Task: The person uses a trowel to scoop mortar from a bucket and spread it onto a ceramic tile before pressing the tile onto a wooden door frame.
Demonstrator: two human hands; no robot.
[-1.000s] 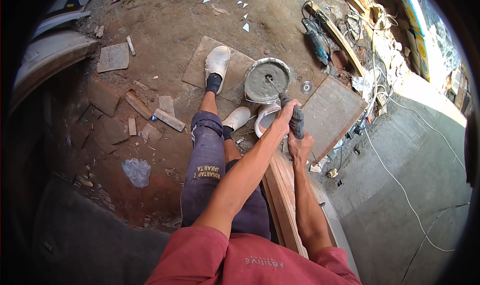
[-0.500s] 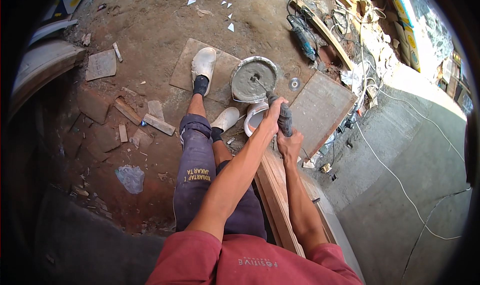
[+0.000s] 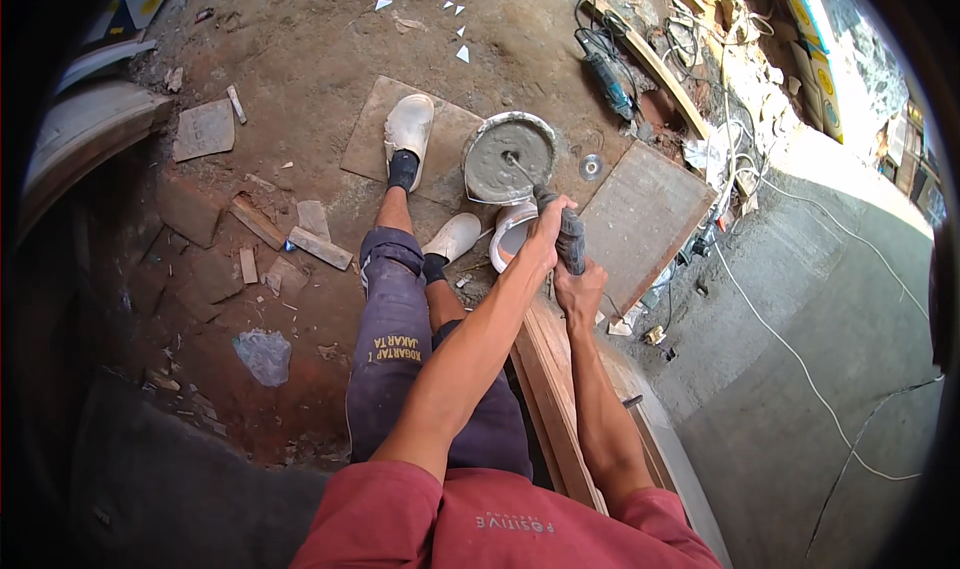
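The left hand point(image 3: 551, 220) and right hand point(image 3: 580, 291) are clamping fingers around the mixing drill point(image 3: 573, 242); mortar point(image 3: 490, 164) is apparently being stirred, next requiring a steady shaft point(image 3: 523, 172).

Mortar point(image 3: 490, 164) lies in a bucket point(image 3: 512, 117), with the shaft point(image 3: 523, 172) of a mixing drill point(image 3: 571, 241) in it. A pail point(image 3: 497, 252) sits on the bucket's near side. Right of the bucket lie a cutting disc point(image 3: 591, 167) and a slab point(image 3: 650, 224); beyond them, an angle grinder point(image 3: 608, 84) lies left of a plank point(image 3: 655, 64). Left of the bucket, one shoe point(image 3: 408, 129) rests on a flat panel point(image 3: 367, 139).
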